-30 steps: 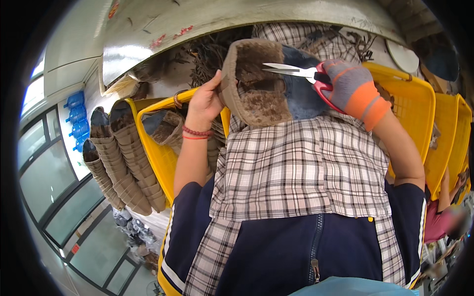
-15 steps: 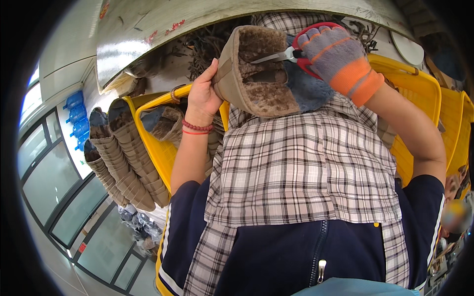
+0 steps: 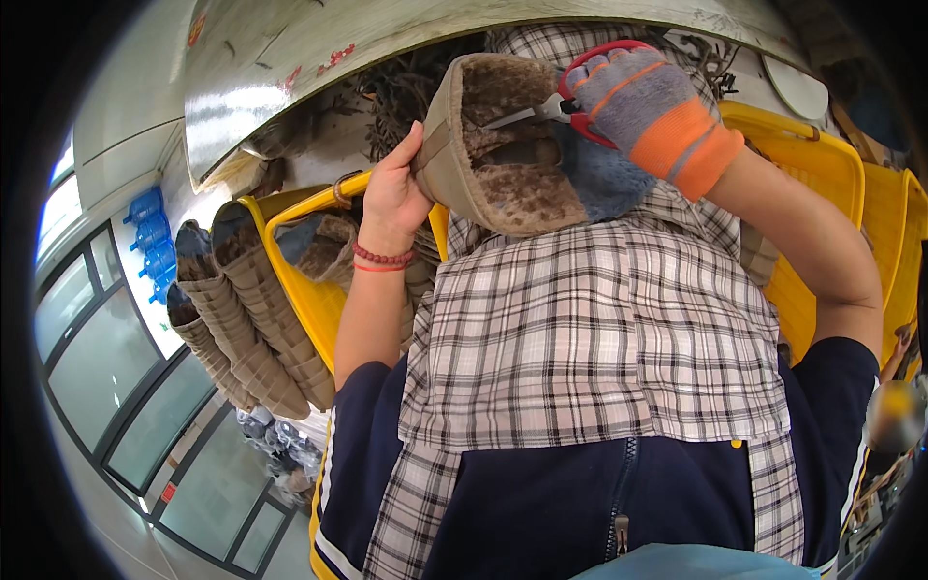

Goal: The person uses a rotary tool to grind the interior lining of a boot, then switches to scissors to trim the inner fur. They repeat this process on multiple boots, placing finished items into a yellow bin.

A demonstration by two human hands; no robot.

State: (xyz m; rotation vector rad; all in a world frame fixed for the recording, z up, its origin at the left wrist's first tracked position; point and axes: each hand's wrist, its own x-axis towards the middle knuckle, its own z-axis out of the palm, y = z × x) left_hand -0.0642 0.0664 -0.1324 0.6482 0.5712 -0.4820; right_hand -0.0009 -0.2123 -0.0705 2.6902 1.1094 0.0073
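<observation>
My left hand [image 3: 397, 184], bare with a beaded bracelet, grips the left side of a cup-shaped beige fabric piece [image 3: 512, 205]. Mottled brown fleece lines this piece, with a blue patch along its right side. Over its opening, my right hand [image 3: 638, 108] in a grey and orange glove is closed around red-handled scissors [image 3: 553, 109]. Their blades point left into the brown lining and look nearly closed; whether the tip touches the fleece, I cannot tell. The fabric piece is held just above my plaid apron [image 3: 580, 338].
A yellow basket [image 3: 307, 290] on the left holds a similar lined piece, with tall nested stacks of them [image 3: 275, 319] beside it. More yellow baskets [image 3: 793, 193] stand at right. Across the top runs a worn table edge [image 3: 406, 50], dark scraps [image 3: 396, 106] beneath it.
My right hand and the scissors have shifted slightly left, carrying the blade tip a little further across the lining. My left hand keeps its hold on the fabric piece.
</observation>
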